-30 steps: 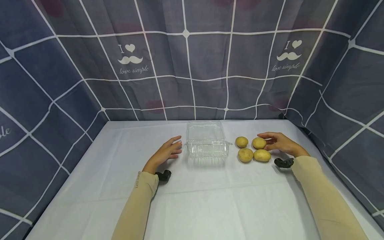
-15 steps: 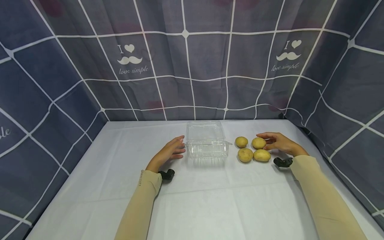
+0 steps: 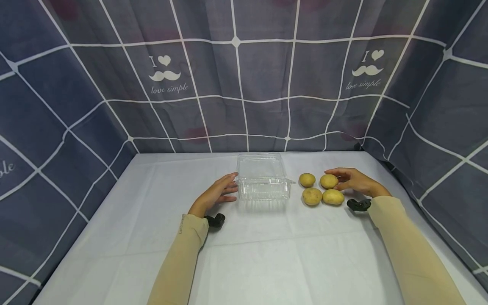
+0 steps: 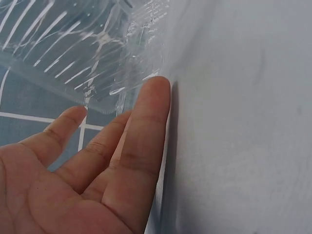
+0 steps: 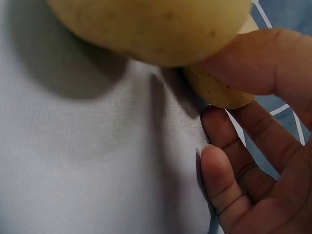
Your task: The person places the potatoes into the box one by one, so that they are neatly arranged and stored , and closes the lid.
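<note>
Potato sits pinched in the right hand, the left hand loosely spread beside a clear container.

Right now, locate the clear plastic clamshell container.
In the head view, the clear plastic clamshell container sits open near the far edge of the white tablecloth, right of the left hand and left of the four potatoes.

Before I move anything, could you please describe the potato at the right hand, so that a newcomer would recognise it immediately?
On the white-covered table, look right of the clear container, where four potatoes lie in two rows. Choose the right potato of the farther row: unlike its three neighbours, it has the right hand around it.
</note>
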The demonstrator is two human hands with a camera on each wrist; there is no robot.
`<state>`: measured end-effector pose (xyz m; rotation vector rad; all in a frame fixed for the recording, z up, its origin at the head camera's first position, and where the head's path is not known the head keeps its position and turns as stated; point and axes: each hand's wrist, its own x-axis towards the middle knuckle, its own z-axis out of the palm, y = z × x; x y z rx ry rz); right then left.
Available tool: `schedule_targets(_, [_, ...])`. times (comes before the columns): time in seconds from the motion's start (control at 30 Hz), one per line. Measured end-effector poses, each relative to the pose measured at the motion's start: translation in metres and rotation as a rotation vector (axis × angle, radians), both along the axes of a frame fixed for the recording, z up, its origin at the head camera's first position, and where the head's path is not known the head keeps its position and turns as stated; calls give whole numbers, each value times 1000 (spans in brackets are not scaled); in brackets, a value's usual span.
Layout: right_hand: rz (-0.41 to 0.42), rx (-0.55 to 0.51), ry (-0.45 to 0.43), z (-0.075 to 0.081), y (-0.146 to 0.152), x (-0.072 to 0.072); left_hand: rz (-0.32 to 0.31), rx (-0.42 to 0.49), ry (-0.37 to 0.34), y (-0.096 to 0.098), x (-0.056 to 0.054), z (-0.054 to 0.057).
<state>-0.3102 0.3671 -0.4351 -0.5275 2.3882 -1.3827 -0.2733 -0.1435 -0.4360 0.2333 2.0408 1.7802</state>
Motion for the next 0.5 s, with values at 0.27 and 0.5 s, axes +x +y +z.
schedule_targets(0.27, [-5,19,17,0,0,-1,-29,-17,5,4,-2,0])
schedule_targets(0.5, [-13,41,19,1,0,-2,-41,-21,11,5,-1,0])
